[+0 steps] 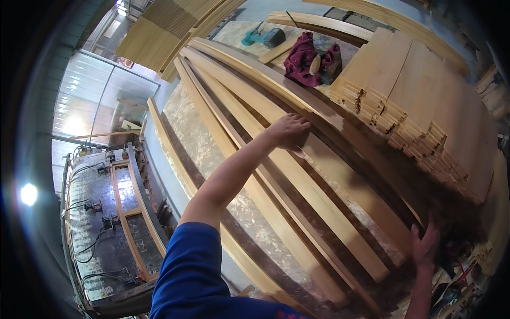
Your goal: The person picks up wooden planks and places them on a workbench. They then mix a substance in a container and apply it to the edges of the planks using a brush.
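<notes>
My left hand (291, 129) is curled over a long, pale wooden plank (342, 171), about midway along it. Close to that plank's near end is my right hand (426, 243), in shadow and a little blurred. Its thumb and fingers stand apart, and I see nothing held between them. More long wooden strips lie roughly parallel on the worktable (247, 219). One pale board (330, 215) runs just left of the gripped plank, and a narrower grooved strip (263, 75) lies to its right.
On the right rises a stack of wooden panels (434, 87) with notched ends. Dark red cloth (303, 60) and a teal cordless drill (263, 37) lie at the table's far side. A clamping bench (107, 223) holding a wooden frame (131, 213) stands at left.
</notes>
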Available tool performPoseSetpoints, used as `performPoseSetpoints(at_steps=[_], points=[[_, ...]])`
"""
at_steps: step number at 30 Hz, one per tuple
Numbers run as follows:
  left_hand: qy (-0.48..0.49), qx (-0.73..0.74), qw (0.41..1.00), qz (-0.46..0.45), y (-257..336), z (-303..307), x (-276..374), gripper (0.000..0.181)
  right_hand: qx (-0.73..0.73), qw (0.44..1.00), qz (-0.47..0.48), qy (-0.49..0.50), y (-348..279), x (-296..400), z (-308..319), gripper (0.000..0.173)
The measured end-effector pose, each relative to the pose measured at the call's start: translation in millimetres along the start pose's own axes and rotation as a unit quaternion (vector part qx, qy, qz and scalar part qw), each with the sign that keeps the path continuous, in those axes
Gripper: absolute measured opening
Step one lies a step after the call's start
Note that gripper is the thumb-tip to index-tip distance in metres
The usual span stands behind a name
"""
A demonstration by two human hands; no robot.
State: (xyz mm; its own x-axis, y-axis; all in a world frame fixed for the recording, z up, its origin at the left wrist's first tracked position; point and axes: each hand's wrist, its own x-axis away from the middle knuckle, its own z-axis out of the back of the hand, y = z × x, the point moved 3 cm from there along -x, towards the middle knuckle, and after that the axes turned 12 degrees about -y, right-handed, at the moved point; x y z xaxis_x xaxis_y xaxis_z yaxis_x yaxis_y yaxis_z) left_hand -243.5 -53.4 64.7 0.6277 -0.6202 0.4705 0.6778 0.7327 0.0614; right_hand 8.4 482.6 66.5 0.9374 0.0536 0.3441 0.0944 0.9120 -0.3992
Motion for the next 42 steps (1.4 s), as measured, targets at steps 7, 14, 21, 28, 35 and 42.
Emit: performPoseSetpoints(at_steps=[7,14,21,28,35,42], points=[[-0.057,0.053,0.996,-0.032,1.2,29.3,-5.6,0.096,-0.016,0.996,0.016,-0.086,69.0,-86.0,-48.1,0.088],[-0.02,0.053,0.998,-0.038,2.8,24.0,2.2,0.096,-0.057,0.998,0.0,-0.014,103.0,-48.6,-57.4,0.087],[0.203,-0.073,0.975,-0.047,-45.0,72.0,-60.2,0.063,-0.037,0.999,-0.002,-0.019,51.0,-44.7,-29.1,0.087],[0.05,-0.09,0.994,0.028,-56.0,60.6,-90.7,0.053,-0.043,0.999,0.011,-0.008,85.3,-60.5,-43.0,0.09],[0.078,-0.06,0.995,-0.012,-62.3,48.8,-53.3,0.068,-0.107,0.987,0.059,-0.106,67.6,-66.8,-41.2,0.085],[0.157,0.048,0.985,0.059,-55.2,47.6,-22.9,0.064,-0.062,0.993,0.069,-0.071,-33.2,-19.5,-7.5,0.097]])
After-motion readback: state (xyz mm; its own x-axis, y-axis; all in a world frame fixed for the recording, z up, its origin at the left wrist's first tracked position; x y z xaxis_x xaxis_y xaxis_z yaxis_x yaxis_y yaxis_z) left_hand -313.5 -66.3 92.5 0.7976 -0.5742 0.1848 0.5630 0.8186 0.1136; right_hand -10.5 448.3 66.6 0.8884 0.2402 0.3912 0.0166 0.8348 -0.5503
